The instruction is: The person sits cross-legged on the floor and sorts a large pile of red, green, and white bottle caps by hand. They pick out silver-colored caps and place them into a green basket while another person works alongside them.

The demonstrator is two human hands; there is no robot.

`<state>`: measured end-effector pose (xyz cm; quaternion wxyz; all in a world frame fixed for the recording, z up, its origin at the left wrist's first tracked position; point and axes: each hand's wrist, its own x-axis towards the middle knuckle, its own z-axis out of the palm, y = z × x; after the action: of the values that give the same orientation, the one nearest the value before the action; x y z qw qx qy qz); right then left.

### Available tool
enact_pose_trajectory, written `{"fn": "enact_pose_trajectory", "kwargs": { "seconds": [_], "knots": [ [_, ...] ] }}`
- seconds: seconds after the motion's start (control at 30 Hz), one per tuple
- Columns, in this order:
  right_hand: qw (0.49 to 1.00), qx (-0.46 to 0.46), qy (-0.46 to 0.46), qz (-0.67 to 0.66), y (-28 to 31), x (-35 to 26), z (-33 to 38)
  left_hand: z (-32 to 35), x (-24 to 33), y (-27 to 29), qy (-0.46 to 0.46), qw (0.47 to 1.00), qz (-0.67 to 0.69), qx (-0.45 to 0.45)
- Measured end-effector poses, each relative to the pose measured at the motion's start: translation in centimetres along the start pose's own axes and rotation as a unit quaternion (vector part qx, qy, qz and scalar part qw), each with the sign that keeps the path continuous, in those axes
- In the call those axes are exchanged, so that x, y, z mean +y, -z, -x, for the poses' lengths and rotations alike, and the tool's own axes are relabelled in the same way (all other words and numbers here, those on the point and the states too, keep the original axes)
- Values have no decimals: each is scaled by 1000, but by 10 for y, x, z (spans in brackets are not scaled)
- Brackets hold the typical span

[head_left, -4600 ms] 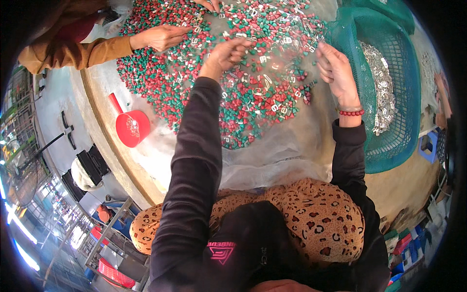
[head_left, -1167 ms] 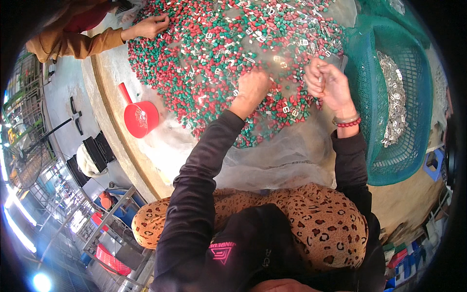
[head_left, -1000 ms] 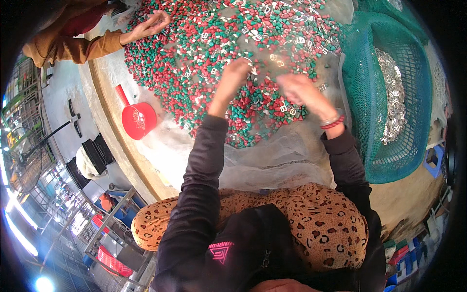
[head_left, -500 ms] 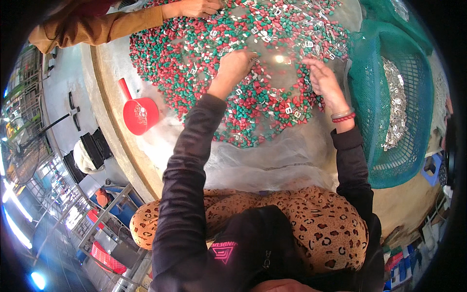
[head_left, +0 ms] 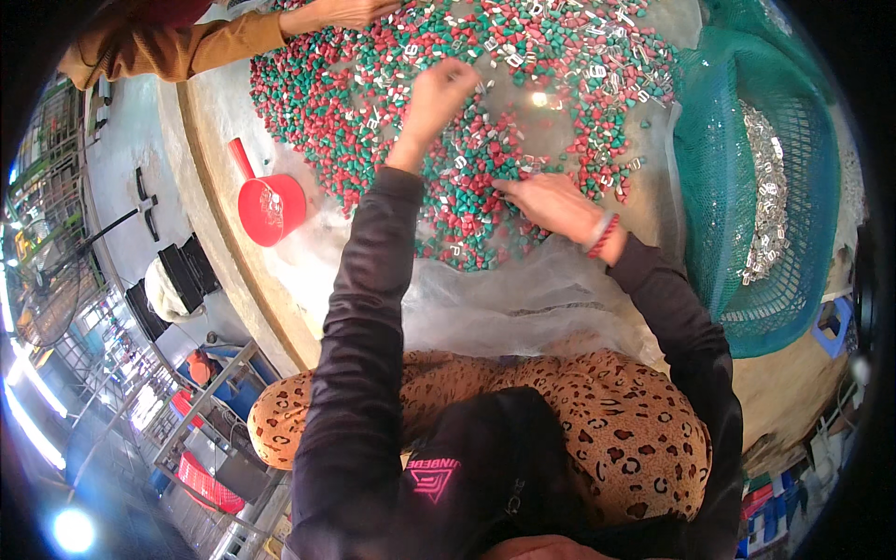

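A wide heap of small red, green and white cone-shaped pieces mixed with small silver metal bits (head_left: pixel 373 121) covers a clear plastic sheet (head_left: pixel 523 299) on the round table. My left hand (head_left: pixel 439 89) reaches far into the heap with fingers curled down among the pieces. My right hand (head_left: pixel 546 201) lies flat on the near edge of the heap, fingers pointing left, a red bead bracelet on its wrist. Whether either hand pinches a piece is hidden.
A teal mesh basket (head_left: pixel 719 177) holding silver metal pieces (head_left: pixel 765 205) stands at the right. A red scoop (head_left: pixel 266 201) lies at the left on the table rim. Another person's hand in a tan sleeve (head_left: pixel 327 14) works the heap's far side.
My left hand has reached farther up into the heap. My right hand has dropped nearer and swept left along the heap's near edge. The other person's hand has moved right.
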<state>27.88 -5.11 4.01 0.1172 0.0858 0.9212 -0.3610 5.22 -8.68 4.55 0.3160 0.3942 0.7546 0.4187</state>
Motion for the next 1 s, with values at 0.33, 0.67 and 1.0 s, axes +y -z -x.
{"fn": "enact_pose_trajectory", "kwargs": {
  "seconds": [0.33, 0.67, 1.0],
  "knots": [
    [969, 158, -169, 92, 46, 65, -6, 29, 38, 72, 60, 787, 612, -51],
    [992, 67, 59, 89, 4, -10, -54, 80, -26, 24, 372, 923, 80, -55],
    [961, 85, -218, 148, 44, 49, -51, 62, -84, 48, 221, 884, 191, 365]
  ]
}}
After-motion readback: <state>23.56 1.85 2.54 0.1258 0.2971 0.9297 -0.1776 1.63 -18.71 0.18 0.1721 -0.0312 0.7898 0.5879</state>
